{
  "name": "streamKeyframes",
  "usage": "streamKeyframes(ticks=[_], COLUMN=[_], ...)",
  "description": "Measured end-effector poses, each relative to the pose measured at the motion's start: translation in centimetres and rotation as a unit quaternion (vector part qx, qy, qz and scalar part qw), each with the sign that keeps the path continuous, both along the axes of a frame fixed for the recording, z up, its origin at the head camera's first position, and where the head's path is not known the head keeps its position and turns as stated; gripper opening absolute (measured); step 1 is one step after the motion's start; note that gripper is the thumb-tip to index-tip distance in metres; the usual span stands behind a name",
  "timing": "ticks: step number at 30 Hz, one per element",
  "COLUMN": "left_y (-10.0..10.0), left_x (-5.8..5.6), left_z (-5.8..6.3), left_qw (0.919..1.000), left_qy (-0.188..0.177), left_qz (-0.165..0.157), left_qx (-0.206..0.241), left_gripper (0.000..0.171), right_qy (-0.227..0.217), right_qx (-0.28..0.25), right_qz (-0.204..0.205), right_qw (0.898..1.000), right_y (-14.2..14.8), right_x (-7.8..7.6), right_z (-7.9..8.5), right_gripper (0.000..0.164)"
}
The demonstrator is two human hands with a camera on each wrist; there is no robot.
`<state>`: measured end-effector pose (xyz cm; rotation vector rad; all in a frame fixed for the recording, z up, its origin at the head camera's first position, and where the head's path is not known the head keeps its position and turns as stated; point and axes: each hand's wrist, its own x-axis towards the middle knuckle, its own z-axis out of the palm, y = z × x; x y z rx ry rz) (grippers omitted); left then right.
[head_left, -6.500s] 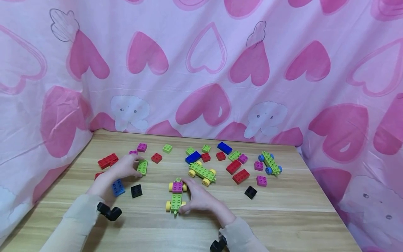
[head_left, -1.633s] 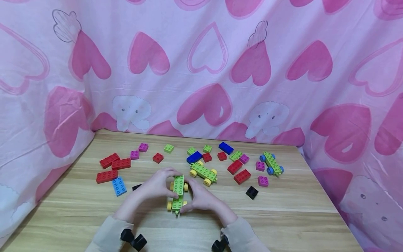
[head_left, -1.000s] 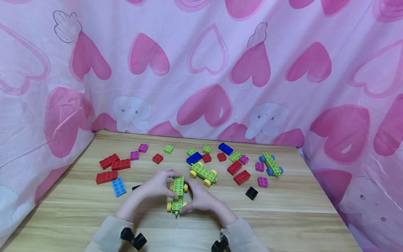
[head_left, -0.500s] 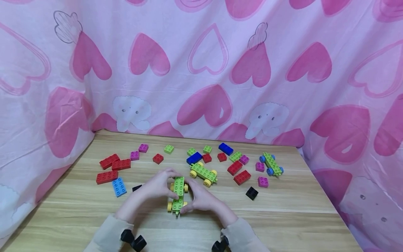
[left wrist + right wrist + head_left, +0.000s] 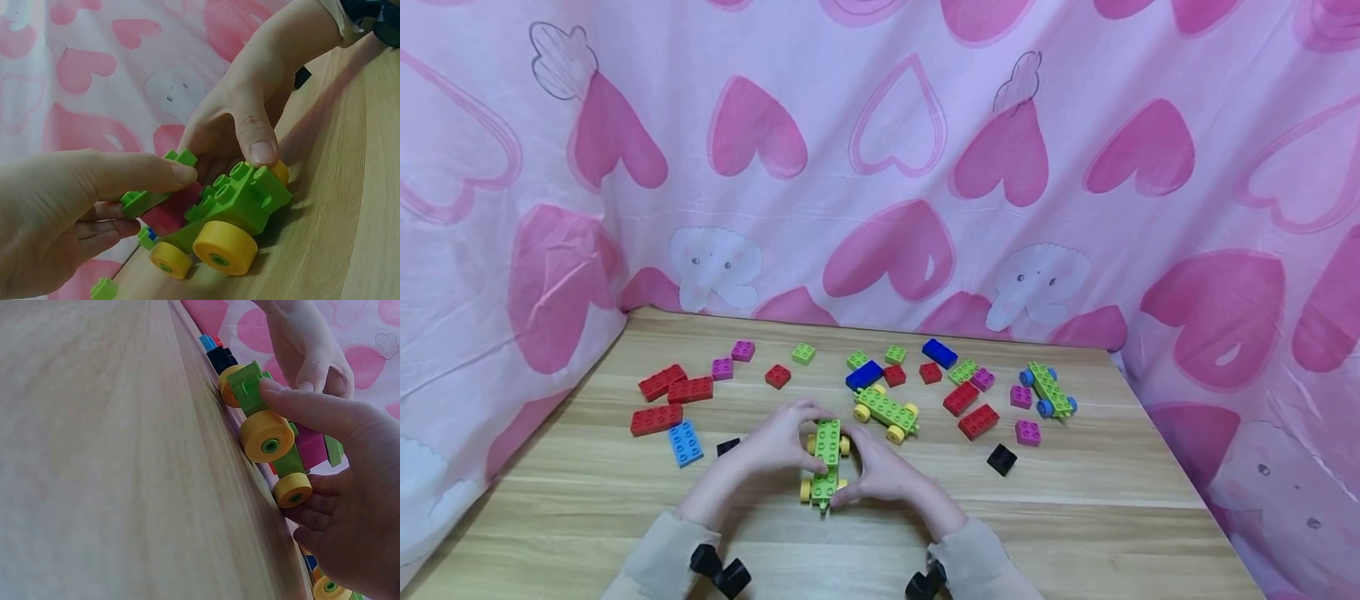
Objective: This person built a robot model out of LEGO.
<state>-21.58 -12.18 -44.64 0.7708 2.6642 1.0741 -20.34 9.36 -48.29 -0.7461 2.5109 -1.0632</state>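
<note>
A lime-green wheeled toy car base (image 5: 823,493) with yellow wheels (image 5: 225,247) stands on the table in front of me. Near its far end sits a magenta brick (image 5: 174,212), hidden from above by a lime-green building brick (image 5: 828,435). My left hand (image 5: 778,437) pinches that green brick, thumb on the near side and fingers at the far end. The brick lies over the magenta one, tilted in the left wrist view. From the right, my right hand (image 5: 883,468) grips the car base, its thumb at the near end (image 5: 249,381).
A second yellow-wheeled base (image 5: 886,411) lies just behind my right hand, and a blue-wheeled one (image 5: 1049,390) at far right. Red bricks (image 5: 657,419) and a light blue brick (image 5: 685,442) lie left. Black bricks (image 5: 1002,459) flank the hands. Several more bricks are scattered behind.
Since the oldest frame, my left hand has brought the green brick from the left onto the magenta brick. My right hand has stayed at the car base. Little has moved in the last second.
</note>
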Motion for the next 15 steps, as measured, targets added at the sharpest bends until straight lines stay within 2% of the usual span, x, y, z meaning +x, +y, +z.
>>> streamKeyframes(ticks=[15], left_y=[0.05], left_x=[0.21], left_z=[-0.05], left_qw=[0.9999], left_qy=[0.014], left_qz=[-0.001], left_qx=[-0.007], left_gripper=[0.066], right_qy=[-0.007], right_qx=[0.0], right_qz=[0.0], right_qw=[1.0], right_y=[-0.06], right_x=[0.01], right_z=[0.17], right_gripper=[0.109])
